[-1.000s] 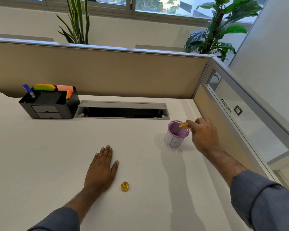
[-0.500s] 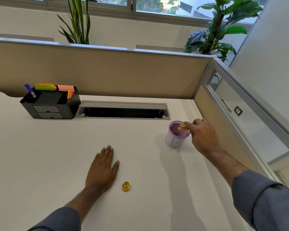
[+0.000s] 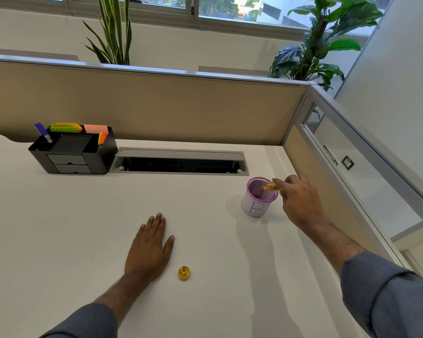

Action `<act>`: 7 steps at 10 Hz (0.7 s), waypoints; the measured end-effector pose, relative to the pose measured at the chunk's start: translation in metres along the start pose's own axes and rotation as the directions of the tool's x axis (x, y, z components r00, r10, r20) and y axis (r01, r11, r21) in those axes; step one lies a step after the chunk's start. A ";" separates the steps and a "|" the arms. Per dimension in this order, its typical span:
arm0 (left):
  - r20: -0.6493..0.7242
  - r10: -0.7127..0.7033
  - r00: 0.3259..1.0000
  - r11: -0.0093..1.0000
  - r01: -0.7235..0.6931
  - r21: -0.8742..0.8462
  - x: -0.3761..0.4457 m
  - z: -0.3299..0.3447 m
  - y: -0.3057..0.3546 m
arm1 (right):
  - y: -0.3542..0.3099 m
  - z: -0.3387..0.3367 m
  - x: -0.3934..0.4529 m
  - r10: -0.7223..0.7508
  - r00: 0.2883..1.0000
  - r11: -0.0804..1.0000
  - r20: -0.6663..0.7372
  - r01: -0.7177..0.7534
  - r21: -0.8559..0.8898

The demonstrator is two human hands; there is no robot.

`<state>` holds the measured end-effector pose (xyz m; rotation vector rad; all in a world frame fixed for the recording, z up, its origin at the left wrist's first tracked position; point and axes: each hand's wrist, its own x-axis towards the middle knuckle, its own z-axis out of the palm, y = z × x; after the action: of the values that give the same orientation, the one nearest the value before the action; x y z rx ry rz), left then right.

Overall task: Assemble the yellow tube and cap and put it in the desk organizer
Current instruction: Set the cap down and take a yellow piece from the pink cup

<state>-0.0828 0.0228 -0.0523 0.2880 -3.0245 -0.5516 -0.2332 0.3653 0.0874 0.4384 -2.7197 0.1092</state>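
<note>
My right hand (image 3: 299,202) pinches a small yellow tube (image 3: 270,186) over the open mouth of a purple mesh cup (image 3: 259,197) marked with a letter B. The yellow cap (image 3: 184,272) lies alone on the white desk, just right of my left wrist. Flat on the desk, palm down, rests my left hand (image 3: 150,248), fingers together and holding nothing. The black desk organizer (image 3: 76,152) stands at the back left against the partition, with a blue pen, sticky notes and markers in it.
An open cable tray slot (image 3: 180,162) runs along the back of the desk between the organizer and the cup. Beige partitions (image 3: 156,106) close the back and the right side. Plants stand behind the partition.
My right hand with the yellow tube has lifted slightly at the cup's rim. The left hand and the cap have stayed where they were.
</note>
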 end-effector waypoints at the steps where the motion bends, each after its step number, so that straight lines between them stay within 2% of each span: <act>1: -0.006 0.000 1.000 1.000 0.000 -0.005 0.000 0.001 0.001 | 0.002 -0.001 0.002 0.013 1.000 1.000 0.010 -0.013 0.025; 4: -0.007 0.000 1.000 1.000 0.000 0.009 0.000 0.001 0.000 | 0.000 0.000 0.002 -0.001 1.000 1.000 0.029 0.001 0.015; 7: -0.005 0.006 1.000 1.000 -0.006 0.005 0.000 0.001 0.000 | -0.001 -0.001 0.005 -0.079 0.997 0.992 0.026 0.081 -0.098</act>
<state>-0.0829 0.0233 -0.0537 0.2800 -3.0218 -0.5417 -0.2373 0.3627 0.0904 0.5217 -2.7103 -0.0528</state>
